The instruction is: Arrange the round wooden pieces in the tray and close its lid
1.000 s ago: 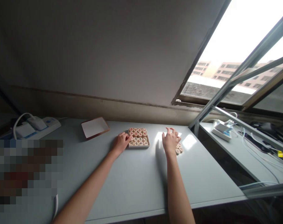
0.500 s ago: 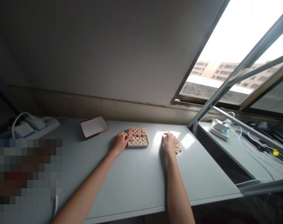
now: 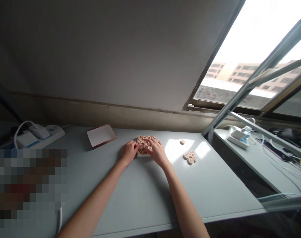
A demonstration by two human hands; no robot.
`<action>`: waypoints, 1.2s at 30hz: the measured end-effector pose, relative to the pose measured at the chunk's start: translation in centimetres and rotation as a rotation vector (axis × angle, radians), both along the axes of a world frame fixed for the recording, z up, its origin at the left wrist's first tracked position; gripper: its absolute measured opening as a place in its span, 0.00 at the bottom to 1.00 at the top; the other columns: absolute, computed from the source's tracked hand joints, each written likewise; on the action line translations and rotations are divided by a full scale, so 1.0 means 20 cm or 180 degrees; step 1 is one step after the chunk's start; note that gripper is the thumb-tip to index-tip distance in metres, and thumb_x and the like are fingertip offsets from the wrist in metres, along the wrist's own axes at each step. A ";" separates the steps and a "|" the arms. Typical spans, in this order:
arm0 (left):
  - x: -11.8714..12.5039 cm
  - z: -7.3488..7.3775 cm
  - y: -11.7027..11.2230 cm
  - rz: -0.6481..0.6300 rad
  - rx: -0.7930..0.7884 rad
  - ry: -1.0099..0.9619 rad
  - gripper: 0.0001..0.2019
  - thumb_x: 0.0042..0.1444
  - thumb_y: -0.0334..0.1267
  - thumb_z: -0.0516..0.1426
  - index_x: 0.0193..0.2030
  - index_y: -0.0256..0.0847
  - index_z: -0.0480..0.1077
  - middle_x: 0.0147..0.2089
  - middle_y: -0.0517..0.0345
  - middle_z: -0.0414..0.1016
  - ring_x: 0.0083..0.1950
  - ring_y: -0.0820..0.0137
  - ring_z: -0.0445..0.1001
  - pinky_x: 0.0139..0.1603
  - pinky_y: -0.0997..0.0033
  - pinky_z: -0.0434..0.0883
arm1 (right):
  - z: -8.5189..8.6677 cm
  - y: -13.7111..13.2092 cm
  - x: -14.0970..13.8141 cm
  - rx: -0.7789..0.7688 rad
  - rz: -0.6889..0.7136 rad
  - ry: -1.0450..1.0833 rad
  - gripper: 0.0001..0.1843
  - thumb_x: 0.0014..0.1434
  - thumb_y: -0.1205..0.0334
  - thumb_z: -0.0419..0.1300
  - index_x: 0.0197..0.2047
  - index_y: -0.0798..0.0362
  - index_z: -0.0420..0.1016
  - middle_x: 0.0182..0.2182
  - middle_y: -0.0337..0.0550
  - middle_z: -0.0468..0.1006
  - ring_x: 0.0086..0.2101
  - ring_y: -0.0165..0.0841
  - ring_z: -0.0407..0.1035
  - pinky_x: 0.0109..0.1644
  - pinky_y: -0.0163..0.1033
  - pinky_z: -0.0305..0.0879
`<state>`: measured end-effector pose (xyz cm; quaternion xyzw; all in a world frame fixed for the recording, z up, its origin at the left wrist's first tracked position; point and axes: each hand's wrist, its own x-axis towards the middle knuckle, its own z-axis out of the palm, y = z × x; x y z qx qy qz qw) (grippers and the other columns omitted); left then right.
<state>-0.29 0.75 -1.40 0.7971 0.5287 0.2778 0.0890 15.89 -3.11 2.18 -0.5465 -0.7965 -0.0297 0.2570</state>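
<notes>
A small square box point(image 3: 142, 138) packed with round wooden chess pieces sits mid-table. My left hand point(image 3: 129, 151) rests curled against the box's left edge, fingertips touching it. My right hand point(image 3: 156, 151) lies over the right part of the box, fingers bent down onto the pieces; whether it holds a piece is hidden. Right of the box a small cluster of loose pieces point(image 3: 189, 157) lies in a sunlit patch, and a single piece point(image 3: 182, 142) lies apart behind them.
The box's lid point(image 3: 101, 135) lies open side up at the back left. A power strip with plugs point(image 3: 37, 134) is at far left. Beyond the pale table's point(image 3: 145, 188) right edge, a window frame bar point(image 3: 242, 99) and a lower shelf with chargers and cables point(image 3: 239, 135).
My right hand left the loose pieces at the right and moved left onto the box. The loose pieces it covered now show. My left hand stayed at the box's edge.
</notes>
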 end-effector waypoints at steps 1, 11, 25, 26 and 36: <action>0.00 0.00 0.00 0.0010 -0.0004 0.0005 0.17 0.59 0.44 0.45 0.23 0.39 0.63 0.28 0.58 0.65 0.33 0.73 0.65 0.33 0.75 0.57 | 0.00 0.00 0.01 0.0017 -0.0071 -0.0068 0.15 0.56 0.60 0.55 0.48 0.49 0.64 0.44 0.44 0.69 0.44 0.36 0.62 0.43 0.39 0.55; 0.00 -0.01 0.00 0.0026 -0.0011 -0.0005 0.16 0.59 0.43 0.44 0.24 0.39 0.63 0.29 0.58 0.66 0.33 0.74 0.65 0.32 0.76 0.56 | 0.03 -0.01 0.07 -0.0151 -0.0147 -0.0015 0.08 0.57 0.54 0.55 0.35 0.49 0.68 0.35 0.40 0.74 0.38 0.33 0.64 0.38 0.36 0.49; 0.00 0.01 -0.01 0.0040 -0.0167 -0.0050 0.16 0.59 0.41 0.44 0.25 0.39 0.66 0.31 0.57 0.68 0.34 0.73 0.65 0.34 0.74 0.58 | -0.14 0.04 0.54 -0.0021 -0.2735 0.0039 0.20 0.56 0.61 0.49 0.51 0.55 0.64 0.54 0.53 0.61 0.52 0.45 0.51 0.50 0.54 0.46; 0.00 0.02 -0.01 0.0044 -0.0192 -0.0067 0.16 0.59 0.41 0.44 0.25 0.39 0.66 0.31 0.57 0.68 0.34 0.72 0.65 0.34 0.74 0.58 | -0.15 0.04 0.57 -0.0142 -0.2766 0.0031 0.18 0.56 0.61 0.48 0.49 0.54 0.67 0.53 0.52 0.62 0.52 0.45 0.52 0.50 0.55 0.46; 0.00 0.01 -0.01 0.0046 -0.0129 -0.0006 0.16 0.59 0.41 0.44 0.25 0.39 0.66 0.30 0.57 0.67 0.35 0.73 0.66 0.34 0.75 0.58 | -0.12 0.04 0.52 0.0016 -0.2385 0.0118 0.16 0.56 0.64 0.46 0.42 0.53 0.72 0.42 0.51 0.70 0.42 0.42 0.59 0.42 0.45 0.53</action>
